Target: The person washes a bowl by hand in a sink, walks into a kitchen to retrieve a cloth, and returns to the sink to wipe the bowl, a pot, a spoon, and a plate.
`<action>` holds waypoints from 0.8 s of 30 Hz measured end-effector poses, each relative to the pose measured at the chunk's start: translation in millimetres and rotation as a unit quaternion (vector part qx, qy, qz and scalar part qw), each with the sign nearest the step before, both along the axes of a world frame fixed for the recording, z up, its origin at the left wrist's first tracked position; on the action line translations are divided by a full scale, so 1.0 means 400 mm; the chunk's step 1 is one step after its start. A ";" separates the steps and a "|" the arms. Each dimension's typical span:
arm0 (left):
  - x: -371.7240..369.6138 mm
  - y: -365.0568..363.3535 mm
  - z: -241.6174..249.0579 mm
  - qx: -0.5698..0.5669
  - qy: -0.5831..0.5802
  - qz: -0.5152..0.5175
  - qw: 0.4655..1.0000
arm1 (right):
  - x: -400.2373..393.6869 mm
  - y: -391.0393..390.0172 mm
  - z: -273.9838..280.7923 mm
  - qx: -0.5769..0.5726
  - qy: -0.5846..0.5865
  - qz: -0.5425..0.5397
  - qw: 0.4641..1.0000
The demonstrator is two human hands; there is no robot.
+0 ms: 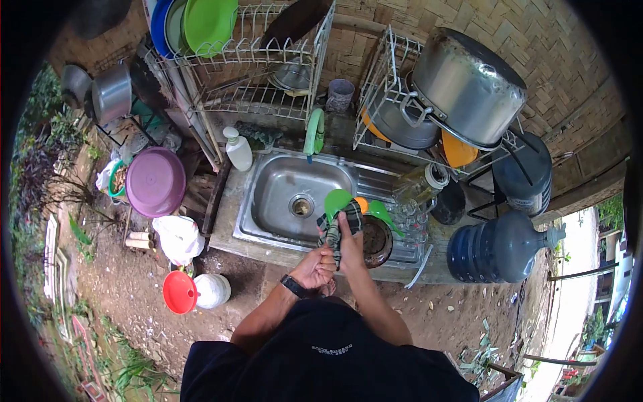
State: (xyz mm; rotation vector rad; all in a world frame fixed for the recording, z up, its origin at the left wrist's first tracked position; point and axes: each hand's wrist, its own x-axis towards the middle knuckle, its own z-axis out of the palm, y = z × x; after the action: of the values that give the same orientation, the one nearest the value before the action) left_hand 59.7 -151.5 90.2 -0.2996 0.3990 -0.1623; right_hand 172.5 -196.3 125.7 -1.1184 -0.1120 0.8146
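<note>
Your left hand (pixel 312 269) was closed around the lower end of the checkered cloth (pixel 332 236), and your right hand (pixel 350 242) gripped it just above and to the right. The cloth was already gathered narrow between them, its upper part looser; how much work was left, you couldn't tell. Just beyond your right hand sat a green dish (pixel 337 200), perhaps touching the cloth; the sink (pixel 268 184) lay ahead of your left.

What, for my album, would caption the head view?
Left hand and right hand grip a checked cloth at a metal sink.
</note>
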 end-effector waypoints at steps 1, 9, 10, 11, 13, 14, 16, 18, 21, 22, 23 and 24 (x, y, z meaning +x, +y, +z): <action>-0.010 -0.004 0.000 -0.016 -0.036 -0.004 0.999 | 0.027 -0.004 0.010 -0.004 0.019 0.022 1.000; 0.039 -0.003 -0.001 -0.106 -0.114 0.064 0.986 | 0.027 0.006 -0.059 0.008 -0.063 -0.078 0.995; 0.036 -0.005 -0.004 -0.111 -0.071 0.051 0.990 | 0.021 -0.008 -0.071 -0.012 -0.053 -0.048 0.997; 0.036 -0.006 -0.007 -0.116 -0.030 0.040 0.992 | 0.022 -0.018 -0.084 -0.032 -0.045 -0.016 0.998; 0.037 -0.006 -0.036 -0.054 0.006 0.037 0.998 | 0.016 -0.025 -0.044 -0.047 -0.025 0.059 0.997; 0.038 -0.013 -0.056 0.044 0.004 0.031 0.999 | 0.019 -0.029 -0.048 -0.051 -0.038 0.085 0.994; 0.040 -0.025 -0.051 0.237 0.000 0.013 0.971 | 0.029 -0.045 -0.051 -0.062 -0.065 0.133 0.987; 0.031 -0.018 0.021 0.467 0.090 -0.085 0.875 | 0.044 -0.054 -0.048 -0.130 -0.222 0.121 0.959; -0.003 0.039 -0.015 0.682 0.080 -0.062 0.724 | 0.042 -0.050 -0.053 -0.113 -0.487 0.056 0.864; -0.008 0.058 0.005 0.732 0.054 -0.027 0.678 | 0.047 -0.052 -0.066 -0.127 -0.511 0.074 0.847; -0.009 0.081 0.025 0.614 0.119 -0.004 0.781 | 0.049 -0.058 -0.094 -0.141 -0.532 0.094 0.830; 0.001 0.097 0.045 0.582 0.121 0.039 0.803 | 0.038 -0.067 -0.121 -0.155 -0.550 0.115 0.812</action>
State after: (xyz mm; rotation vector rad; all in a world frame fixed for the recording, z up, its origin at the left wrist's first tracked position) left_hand 60.1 -112.8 108.3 0.8997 0.6689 0.2234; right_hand 187.7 -223.1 77.2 -1.8076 -1.1404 0.2889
